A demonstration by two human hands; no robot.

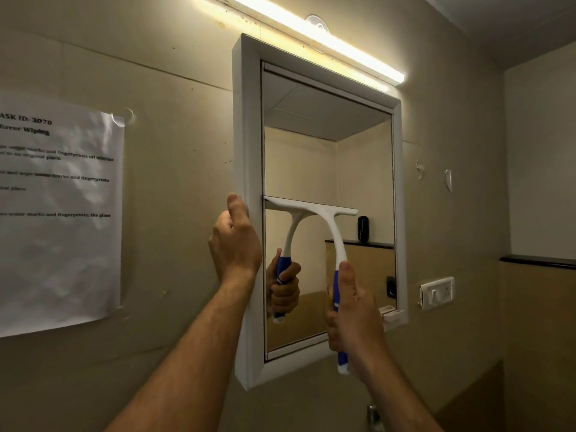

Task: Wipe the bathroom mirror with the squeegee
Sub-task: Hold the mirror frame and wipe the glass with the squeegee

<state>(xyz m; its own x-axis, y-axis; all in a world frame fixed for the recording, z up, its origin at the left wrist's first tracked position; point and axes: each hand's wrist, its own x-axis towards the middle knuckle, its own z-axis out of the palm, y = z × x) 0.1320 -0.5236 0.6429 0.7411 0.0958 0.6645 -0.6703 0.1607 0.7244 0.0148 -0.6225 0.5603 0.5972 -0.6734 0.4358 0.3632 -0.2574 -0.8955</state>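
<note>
right hand (349, 310) was wrapped round the blue handle of the squeegee (327, 219), blade flat on the mirror (327, 145) about mid-height at its left side | left hand (235, 241) gripped the white frame (247, 120), probably to steady it

A: anyone make out what's on the paper sheet (59, 210) taped to the wall on the left?

B: Partly. Top line is cut off at the edge, reads "ASK ID: 3078". Under it "irror Wiping" in bold. Lower lines are blurry, but I get "marks and fingerprints off mirrors", then "marks and fingerprints", and the last one ends with "the glass".

A: anything else with writing?

B: nope, nothing readable.
</note>
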